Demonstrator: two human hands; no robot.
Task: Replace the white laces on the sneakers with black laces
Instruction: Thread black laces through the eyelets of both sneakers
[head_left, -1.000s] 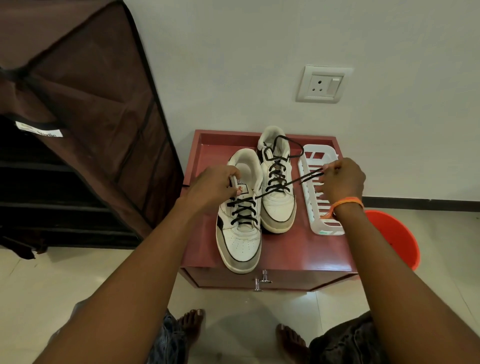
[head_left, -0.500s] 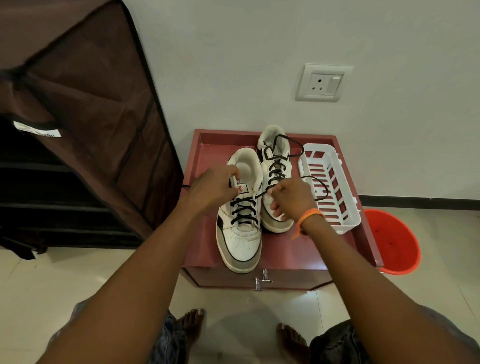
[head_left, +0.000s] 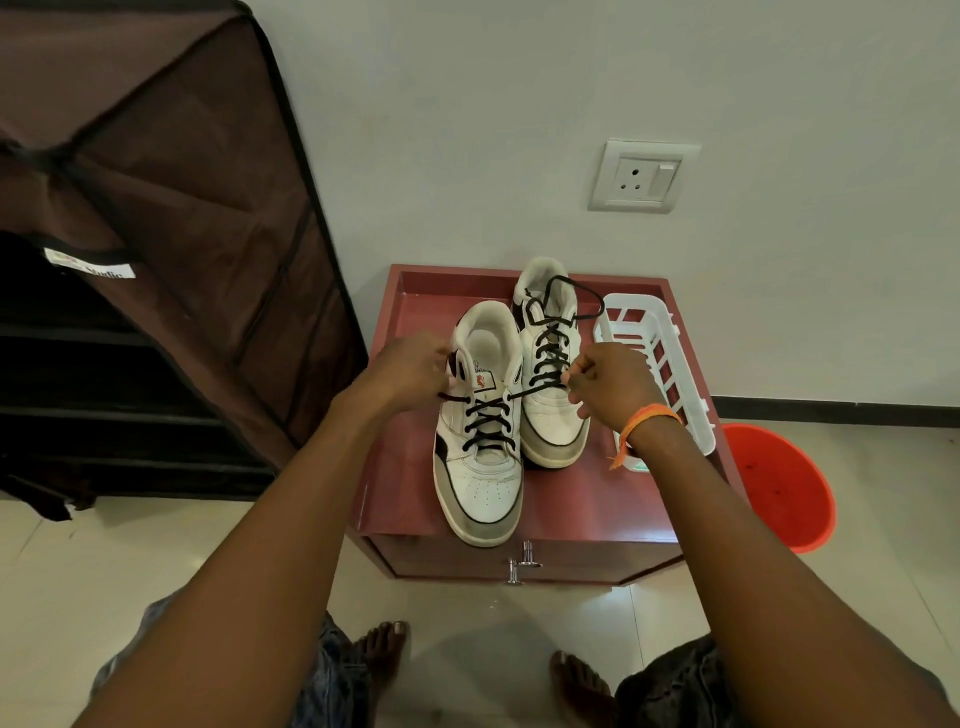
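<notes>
Arms: both bare to the near edge, no sleeves showing.
Left hand (head_left: 410, 370): no ring, band or watch visible.
Right hand (head_left: 613, 384): unadorned.
Right wrist: orange thread band (head_left: 647, 418), its frayed loose end hanging at the left side.
Legs: dark patterned fabric at both knees, near edge.
Feet: bare (head_left: 382, 649), toes pointing far.

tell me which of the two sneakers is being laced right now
The nearer sneaker, on the left: both hands hold its black lace ends. The far sneaker beside it has loose lace ends lying untouched.
</notes>
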